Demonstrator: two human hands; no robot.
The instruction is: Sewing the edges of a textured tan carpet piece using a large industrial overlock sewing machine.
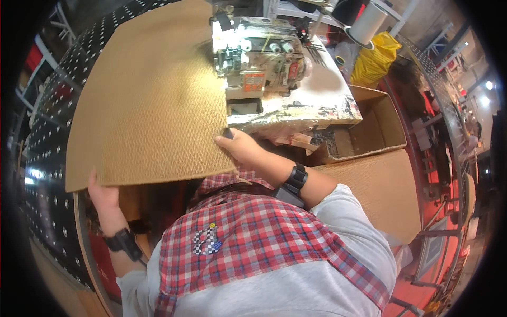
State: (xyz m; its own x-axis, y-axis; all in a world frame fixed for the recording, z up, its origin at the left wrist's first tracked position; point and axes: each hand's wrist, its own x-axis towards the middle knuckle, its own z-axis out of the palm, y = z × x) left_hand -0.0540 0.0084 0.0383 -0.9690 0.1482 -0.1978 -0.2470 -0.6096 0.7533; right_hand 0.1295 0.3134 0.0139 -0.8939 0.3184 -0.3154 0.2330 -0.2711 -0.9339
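A large tan mat [153,105] with a ribbed, textured surface spreads across the left and middle, its right side running up against a sewing machine [264,58]. At its near left edge, my left hand [104,194] has the thumb on top and the other fingers out of sight beneath, closed on the border. My right hand [244,148] pinches the right edge close to the near corner, below the machine. Something small and dark [228,133] shows at the right fingertips; its kind is unclear. Loose thread [241,178] dangles from the near right corner.
The machine stands on a white worktop [332,100], with a thread cone [367,24] behind it. Right of it are an open cardboard box [377,121], a tan panel [375,190] and a yellow bag [377,55]. A black perforated table [50,153] lies left.
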